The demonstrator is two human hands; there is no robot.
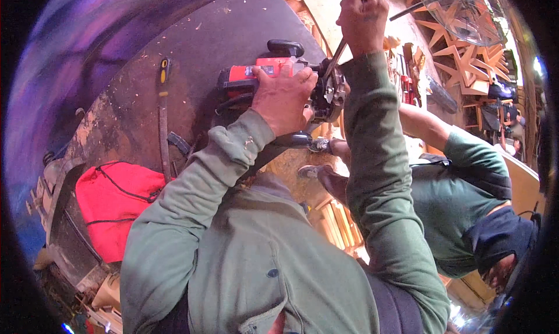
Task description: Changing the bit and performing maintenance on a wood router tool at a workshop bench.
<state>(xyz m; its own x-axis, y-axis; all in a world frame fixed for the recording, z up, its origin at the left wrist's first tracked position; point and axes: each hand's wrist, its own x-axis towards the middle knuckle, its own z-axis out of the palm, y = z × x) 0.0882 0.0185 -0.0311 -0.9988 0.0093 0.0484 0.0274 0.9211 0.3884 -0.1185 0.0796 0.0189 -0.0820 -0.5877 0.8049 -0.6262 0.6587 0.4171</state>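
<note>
A red and black router point(240, 73) lies on its side at the edge of the dark table point(204, 31), its round base point(333, 95) turned to the right. Black knob handles point(285, 47) stick out from its sides. My left hand point(285, 95) is wrapped over the router's body, fingers bent near the base. My right hand point(364, 20) is raised beyond it, closed around a slim metal hand tool point(336, 59). The tool's lower end reaches the middle of the router's base; its exact kind is hidden by my fist.
A long file-like tool with a yellow and black handle point(164, 72) lies left of the router. A red drawstring bag point(116, 209) sits nearer. At right, close to my arm, a co-worker point(460, 188) bends over. Wooden star shapes point(466, 60) and a wire fan point(463, 14) are beyond.
</note>
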